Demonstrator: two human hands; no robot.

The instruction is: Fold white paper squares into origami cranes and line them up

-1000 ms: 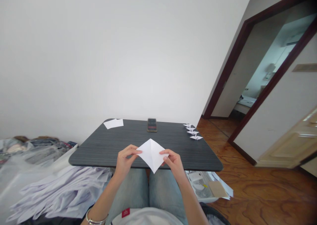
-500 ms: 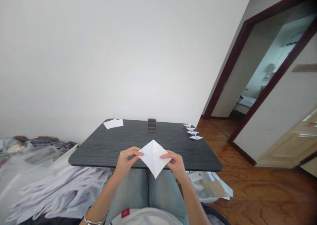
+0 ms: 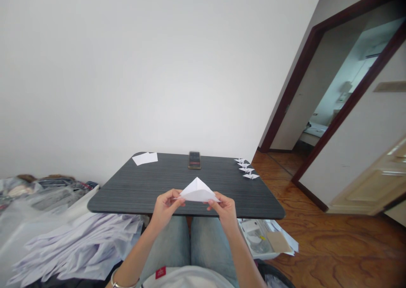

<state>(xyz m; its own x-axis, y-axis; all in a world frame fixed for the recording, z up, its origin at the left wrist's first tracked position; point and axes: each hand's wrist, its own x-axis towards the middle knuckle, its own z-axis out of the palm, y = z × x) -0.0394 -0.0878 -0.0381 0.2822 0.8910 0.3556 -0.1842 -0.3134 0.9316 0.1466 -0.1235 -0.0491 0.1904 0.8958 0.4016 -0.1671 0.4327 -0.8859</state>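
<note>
White cloth heap (image 3: 76, 245) far left | loose paper sheet (image 3: 145, 158) on grey desk (image 3: 127, 195) | left hand (image 3: 165, 207), fingers (image 3: 173, 197) pinching folded paper triangle (image 3: 198, 191) above desk's near edge | red label (image 3: 160, 272) on lap, unreadable | phone (image 3: 194, 160) upright | right hand (image 3: 226, 207), gripping likewise | paper cranes (image 3: 246, 168)

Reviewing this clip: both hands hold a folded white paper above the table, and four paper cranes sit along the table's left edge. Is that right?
No: the four paper cranes sit along the right edge of the table, not the left, as the head view shows. The folded white paper is as you say.
</note>
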